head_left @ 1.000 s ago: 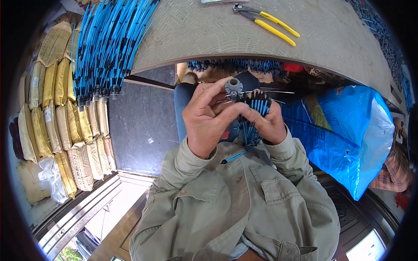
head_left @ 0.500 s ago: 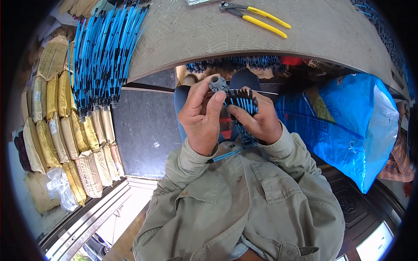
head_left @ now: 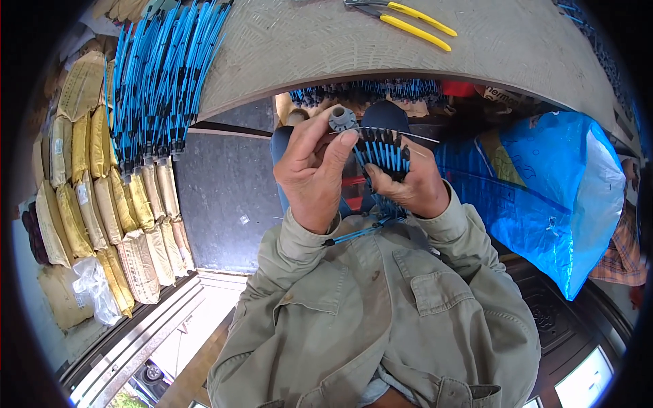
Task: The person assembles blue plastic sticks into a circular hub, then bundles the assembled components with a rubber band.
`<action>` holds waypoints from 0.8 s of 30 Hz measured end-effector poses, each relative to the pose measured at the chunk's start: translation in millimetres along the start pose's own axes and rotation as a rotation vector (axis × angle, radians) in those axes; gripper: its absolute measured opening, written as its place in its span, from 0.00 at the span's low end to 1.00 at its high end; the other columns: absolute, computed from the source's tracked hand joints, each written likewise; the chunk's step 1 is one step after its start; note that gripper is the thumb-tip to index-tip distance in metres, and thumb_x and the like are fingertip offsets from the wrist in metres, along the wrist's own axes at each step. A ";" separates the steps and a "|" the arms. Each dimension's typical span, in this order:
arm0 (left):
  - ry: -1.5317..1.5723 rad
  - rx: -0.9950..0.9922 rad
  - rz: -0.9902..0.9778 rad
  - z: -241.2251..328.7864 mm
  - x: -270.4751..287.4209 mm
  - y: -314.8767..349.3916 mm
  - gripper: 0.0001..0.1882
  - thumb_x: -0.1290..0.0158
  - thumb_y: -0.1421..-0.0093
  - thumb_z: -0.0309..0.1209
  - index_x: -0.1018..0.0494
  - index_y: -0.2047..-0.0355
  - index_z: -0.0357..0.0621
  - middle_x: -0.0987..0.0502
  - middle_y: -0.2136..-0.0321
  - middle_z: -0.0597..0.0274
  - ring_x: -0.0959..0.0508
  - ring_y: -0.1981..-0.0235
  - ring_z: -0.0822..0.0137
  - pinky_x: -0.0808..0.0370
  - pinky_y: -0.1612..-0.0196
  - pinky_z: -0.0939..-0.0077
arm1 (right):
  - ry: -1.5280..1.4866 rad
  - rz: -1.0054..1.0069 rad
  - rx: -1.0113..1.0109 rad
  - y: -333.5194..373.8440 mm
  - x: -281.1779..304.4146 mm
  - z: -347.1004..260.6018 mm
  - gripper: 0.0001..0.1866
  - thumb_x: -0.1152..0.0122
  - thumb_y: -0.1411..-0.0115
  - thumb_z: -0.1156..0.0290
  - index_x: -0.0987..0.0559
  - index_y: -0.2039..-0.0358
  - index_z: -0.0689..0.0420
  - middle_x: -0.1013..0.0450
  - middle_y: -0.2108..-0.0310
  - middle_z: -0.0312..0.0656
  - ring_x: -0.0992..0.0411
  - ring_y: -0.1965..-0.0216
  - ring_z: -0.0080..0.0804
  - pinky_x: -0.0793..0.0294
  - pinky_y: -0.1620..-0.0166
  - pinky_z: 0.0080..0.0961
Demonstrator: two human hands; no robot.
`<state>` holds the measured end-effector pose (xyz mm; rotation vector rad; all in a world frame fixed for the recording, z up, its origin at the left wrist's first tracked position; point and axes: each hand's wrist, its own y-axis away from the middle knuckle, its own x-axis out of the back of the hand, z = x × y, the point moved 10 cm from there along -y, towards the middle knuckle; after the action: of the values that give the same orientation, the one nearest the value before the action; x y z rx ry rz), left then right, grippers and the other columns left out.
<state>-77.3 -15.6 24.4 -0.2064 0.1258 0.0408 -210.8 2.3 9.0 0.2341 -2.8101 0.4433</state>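
Observation:
My left hand [head_left: 314,173] is closed, pinching a grey round plastic fitting [head_left: 343,120] with a hollow centre between thumb and fingers. To its right, my right hand [head_left: 418,180] grips a bundle of thin blue tubes [head_left: 385,158] with black ends, thumb pressed on the near side. The black ends stand in a fanned row beside the fitting. A thin metal wire [head_left: 423,138] passes from the fitting across the row and sticks out to the right, slightly bowed. The tubes' lower ends hang toward my jacket, partly hidden by my right hand.
Yellow-handled pliers [head_left: 416,27] lie on the table [head_left: 292,61] ahead. More blue tubes [head_left: 160,81] hang off its left edge. Packed yellow and tan bags [head_left: 95,197] are stacked at left. A large blue plastic sack [head_left: 551,204] stands at right.
Both hands have risen slightly, and my right hand has shifted a little right with the bundle. The tubes show more spread, and the wire now bends where it was nearly straight.

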 end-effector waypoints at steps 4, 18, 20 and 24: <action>-0.025 0.009 0.005 -3.0 3.7 -0.3 0.17 0.44 0.48 0.19 0.29 0.56 0.31 0.29 0.62 0.60 0.27 0.64 0.75 0.29 0.62 0.84 | -0.029 -0.005 0.004 2.3 -3.5 2.8 0.18 0.39 0.55 0.75 0.28 0.62 0.64 0.30 0.71 0.49 0.30 0.70 0.47 0.31 0.66 0.30; 0.022 -0.021 -0.018 3.7 -0.4 0.2 0.16 0.45 0.48 0.18 0.29 0.57 0.31 0.29 0.62 0.62 0.27 0.65 0.76 0.29 0.63 0.86 | 0.030 -0.028 0.023 6.7 -3.5 -1.6 0.18 0.40 0.54 0.77 0.27 0.59 0.63 0.29 0.65 0.48 0.28 0.67 0.41 0.29 0.63 0.27; 0.011 -0.018 -0.019 3.9 -0.3 0.5 0.16 0.45 0.48 0.18 0.29 0.57 0.31 0.28 0.63 0.62 0.27 0.66 0.77 0.29 0.63 0.86 | 0.039 -0.021 -0.029 7.1 -5.9 3.5 0.18 0.41 0.53 0.77 0.27 0.59 0.63 0.29 0.65 0.48 0.28 0.67 0.39 0.29 0.63 0.26; 0.019 0.004 -0.032 4.0 -1.9 -0.6 0.16 0.45 0.48 0.18 0.29 0.57 0.32 0.28 0.63 0.62 0.27 0.66 0.77 0.30 0.64 0.87 | -0.008 -0.006 -0.130 9.9 -8.9 17.3 0.16 0.42 0.51 0.77 0.27 0.59 0.63 0.28 0.66 0.46 0.28 0.68 0.34 0.30 0.63 0.24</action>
<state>-78.6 -15.5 28.6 -0.2052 0.1419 0.0065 -208.8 7.0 -12.1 0.2164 -2.8315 0.2576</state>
